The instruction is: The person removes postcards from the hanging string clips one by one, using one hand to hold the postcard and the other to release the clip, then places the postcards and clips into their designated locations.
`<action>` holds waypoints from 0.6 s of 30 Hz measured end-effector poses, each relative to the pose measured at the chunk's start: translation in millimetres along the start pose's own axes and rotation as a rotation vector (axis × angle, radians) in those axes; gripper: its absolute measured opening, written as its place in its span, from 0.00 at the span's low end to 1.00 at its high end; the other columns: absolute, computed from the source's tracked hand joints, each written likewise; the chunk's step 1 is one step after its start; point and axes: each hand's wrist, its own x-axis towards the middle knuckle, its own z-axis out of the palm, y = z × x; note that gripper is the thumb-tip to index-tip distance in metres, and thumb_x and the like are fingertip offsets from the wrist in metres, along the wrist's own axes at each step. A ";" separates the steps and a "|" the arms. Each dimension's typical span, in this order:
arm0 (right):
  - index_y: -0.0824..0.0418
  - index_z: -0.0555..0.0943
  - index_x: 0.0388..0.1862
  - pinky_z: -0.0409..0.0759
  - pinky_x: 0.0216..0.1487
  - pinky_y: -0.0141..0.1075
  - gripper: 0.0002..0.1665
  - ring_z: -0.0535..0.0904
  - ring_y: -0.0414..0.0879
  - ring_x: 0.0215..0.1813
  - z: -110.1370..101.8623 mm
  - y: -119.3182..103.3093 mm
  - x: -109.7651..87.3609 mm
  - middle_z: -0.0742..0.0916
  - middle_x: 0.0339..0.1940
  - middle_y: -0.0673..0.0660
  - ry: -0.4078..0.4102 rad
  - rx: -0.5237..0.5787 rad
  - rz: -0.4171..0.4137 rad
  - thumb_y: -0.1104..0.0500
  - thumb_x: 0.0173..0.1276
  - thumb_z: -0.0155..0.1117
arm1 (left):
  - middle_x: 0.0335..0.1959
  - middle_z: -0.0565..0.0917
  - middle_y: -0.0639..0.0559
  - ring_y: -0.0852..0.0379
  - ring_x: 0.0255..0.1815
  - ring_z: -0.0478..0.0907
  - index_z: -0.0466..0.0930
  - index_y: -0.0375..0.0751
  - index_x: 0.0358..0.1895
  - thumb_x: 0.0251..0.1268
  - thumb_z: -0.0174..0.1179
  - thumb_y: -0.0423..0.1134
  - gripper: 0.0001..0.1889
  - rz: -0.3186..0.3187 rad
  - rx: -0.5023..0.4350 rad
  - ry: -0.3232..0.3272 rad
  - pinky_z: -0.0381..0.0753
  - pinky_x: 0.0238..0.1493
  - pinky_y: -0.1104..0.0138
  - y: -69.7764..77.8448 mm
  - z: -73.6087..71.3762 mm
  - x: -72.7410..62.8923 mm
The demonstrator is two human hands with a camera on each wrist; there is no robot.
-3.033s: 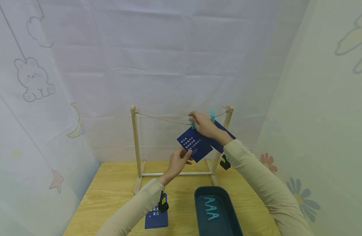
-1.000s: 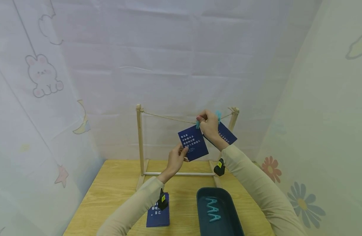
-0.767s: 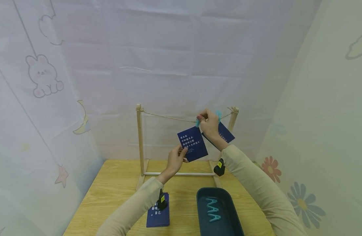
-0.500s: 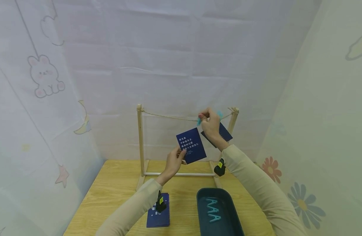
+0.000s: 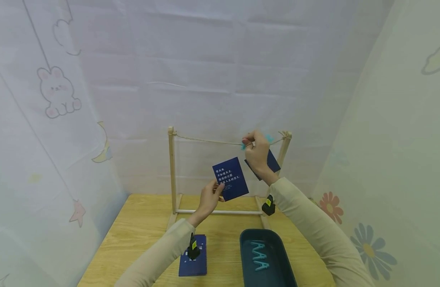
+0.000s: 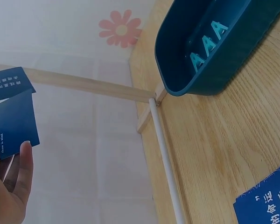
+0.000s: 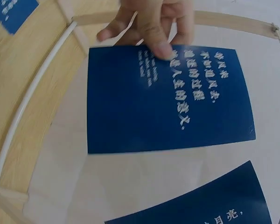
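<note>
In the head view my left hand pinches a dark blue printed card at its lower left edge, thumb on the lettered face. The right wrist view shows the same card from close by. My right hand grips a turquoise clothespin at the twine; fingers cover most of the pin. The card's top corner is apart from that pin, below and left of it. Behind my right hand a second blue card hangs tilted from another turquoise clothespin.
A wooden frame with a white crossbar stands at the back of the table. In front, a dark teal tray holds several turquoise clothespins. Left of it lies a stack of blue cards, partly behind my left wrist.
The left hand's card has moved from the clothespin down and left, turning more upright, and a gap has opened between them. My right hand has risen slightly, and the twine sags less.
</note>
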 end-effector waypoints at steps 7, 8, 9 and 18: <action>0.67 0.76 0.26 0.77 0.27 0.44 0.11 0.80 0.57 0.32 -3.4 4.6 -1.5 0.81 0.28 0.62 -0.088 -0.118 -0.155 0.81 0.60 0.57 | 0.38 0.80 0.22 0.25 0.35 0.81 0.72 0.18 0.48 0.76 0.49 0.26 0.10 -0.002 -0.003 -0.009 0.85 0.31 0.46 1.7 -0.6 0.2; 0.67 0.76 0.27 0.77 0.27 0.43 0.11 0.79 0.57 0.32 -4.9 4.5 -0.6 0.81 0.29 0.62 -0.107 -0.135 -0.190 0.81 0.60 0.56 | 0.38 0.80 0.22 0.25 0.35 0.80 0.72 0.17 0.49 0.76 0.49 0.26 0.10 0.000 -0.002 -0.009 0.85 0.31 0.45 1.8 -0.8 0.1; 0.67 0.76 0.27 0.76 0.27 0.43 0.12 0.78 0.57 0.32 -6.3 4.3 0.6 0.80 0.29 0.61 -0.127 -0.155 -0.230 0.81 0.60 0.56 | 0.38 0.80 0.21 0.25 0.35 0.80 0.72 0.17 0.48 0.76 0.49 0.26 0.10 0.001 -0.002 -0.012 0.85 0.31 0.44 1.7 -1.0 0.0; 0.68 0.75 0.28 0.80 0.29 0.43 0.12 0.81 0.56 0.33 -8.8 -4.0 11.1 0.81 0.29 0.62 -0.196 -0.103 -0.233 0.82 0.60 0.57 | 0.39 0.81 0.22 0.26 0.34 0.81 0.73 0.19 0.51 0.76 0.50 0.26 0.10 0.001 0.016 -0.001 0.85 0.30 0.45 -3.4 -3.1 -1.3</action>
